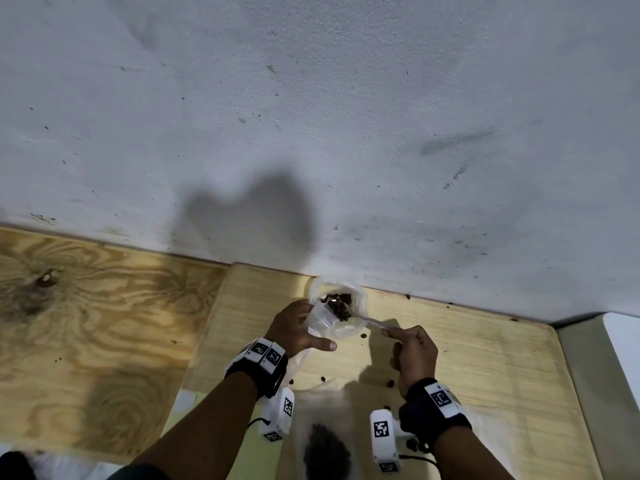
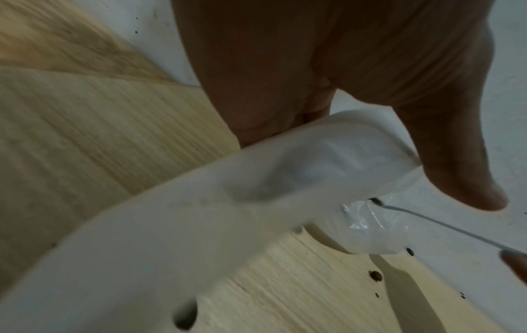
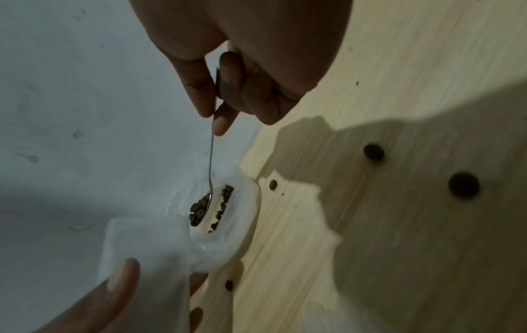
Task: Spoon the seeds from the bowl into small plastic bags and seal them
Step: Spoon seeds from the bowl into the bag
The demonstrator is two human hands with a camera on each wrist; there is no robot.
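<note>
A clear plastic bowl point(image 1: 358, 301) point(image 3: 245, 216) with dark seeds point(image 1: 337, 299) stands on the pale wooden board against the wall. My left hand point(image 1: 308, 327) point(image 2: 370, 126) holds a small clear plastic bag point(image 1: 320, 320) point(image 2: 313, 180) point(image 3: 148, 254) tilted at the bowl's near left rim, thumb point(image 3: 117, 286) on its side. My right hand point(image 1: 391, 336) point(image 3: 214, 112) pinches the handle of a thin metal spoon point(image 1: 369, 320) point(image 2: 442, 225) point(image 3: 211, 153). The spoon's tip, heaped with seeds point(image 3: 199, 209), sits over the bowl right at the bag's mouth.
Loose seeds point(image 1: 391, 382) point(image 3: 463, 184) lie scattered on the board point(image 1: 485, 368). A blurred clear bag with dark seeds point(image 1: 325, 448) lies near me between my wrists. A white wall point(image 1: 311, 116) rises just behind the bowl. Darker plywood point(image 1: 86, 323) lies to the left.
</note>
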